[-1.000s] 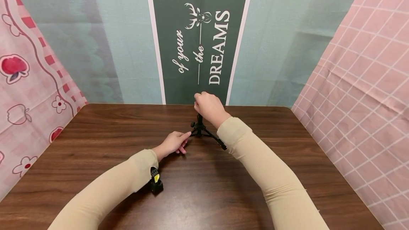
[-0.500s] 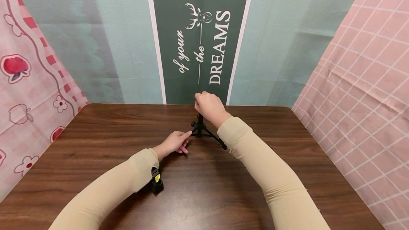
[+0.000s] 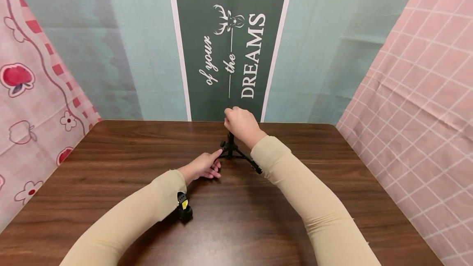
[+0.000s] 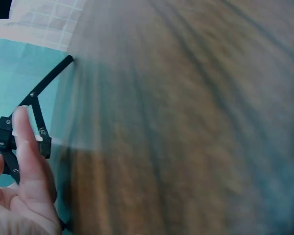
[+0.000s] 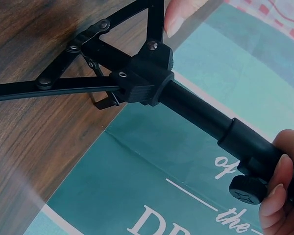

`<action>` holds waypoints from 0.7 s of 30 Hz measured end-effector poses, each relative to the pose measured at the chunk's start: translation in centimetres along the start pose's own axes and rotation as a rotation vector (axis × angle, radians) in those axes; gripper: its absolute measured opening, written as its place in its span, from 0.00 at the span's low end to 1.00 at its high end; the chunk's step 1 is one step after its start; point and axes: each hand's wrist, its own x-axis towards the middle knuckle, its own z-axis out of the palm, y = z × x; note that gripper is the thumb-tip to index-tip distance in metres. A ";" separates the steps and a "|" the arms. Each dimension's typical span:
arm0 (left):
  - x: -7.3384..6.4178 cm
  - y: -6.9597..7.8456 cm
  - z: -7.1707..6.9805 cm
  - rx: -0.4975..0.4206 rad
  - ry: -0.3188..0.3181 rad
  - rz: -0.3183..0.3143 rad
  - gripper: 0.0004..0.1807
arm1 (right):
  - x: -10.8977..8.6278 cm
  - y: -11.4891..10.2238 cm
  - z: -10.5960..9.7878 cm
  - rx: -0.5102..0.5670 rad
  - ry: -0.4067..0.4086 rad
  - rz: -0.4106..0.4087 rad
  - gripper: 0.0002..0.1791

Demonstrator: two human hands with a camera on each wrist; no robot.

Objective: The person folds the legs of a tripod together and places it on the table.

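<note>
A small black tripod (image 3: 230, 150) stands on the table with its legs spread. My right hand (image 3: 242, 124) grips the upper part of its centre tube. In the right wrist view the fingers (image 5: 278, 183) curl round the tube beside a round locking knob (image 5: 247, 189). Lower down, my left hand (image 3: 205, 165) is at the left leg, its thumb (image 3: 219, 153) reaching along it and the other fingers loosely extended below. One left fingertip (image 5: 174, 27) lies against or right beside a leg in the right wrist view. The hand hides part of that leg.
The brown wood-grain table (image 3: 251, 225) extends around the tripod. A green and blue printed cloth (image 3: 229, 106) hangs behind it, with pink patterned cloths (image 3: 417, 93) at the sides. A black strapped device (image 3: 184, 208) hangs from the left wrist.
My left thumb has shifted slightly up along the leg, and the left fingers have spread and moved a little right. The right hand and tripod look still.
</note>
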 end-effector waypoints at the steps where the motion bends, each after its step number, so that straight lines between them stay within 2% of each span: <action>1: 0.1 -0.1 0.0 0.001 0.009 0.005 0.30 | 0.0 0.0 0.0 0.000 0.003 -0.002 0.08; 12: 0.1 -0.8 0.2 0.014 0.072 0.053 0.29 | 0.1 0.0 0.1 -0.003 0.007 -0.001 0.08; 21: 0.2 -1.0 0.3 0.028 0.089 0.072 0.29 | 0.0 0.0 0.0 0.002 0.007 -0.003 0.08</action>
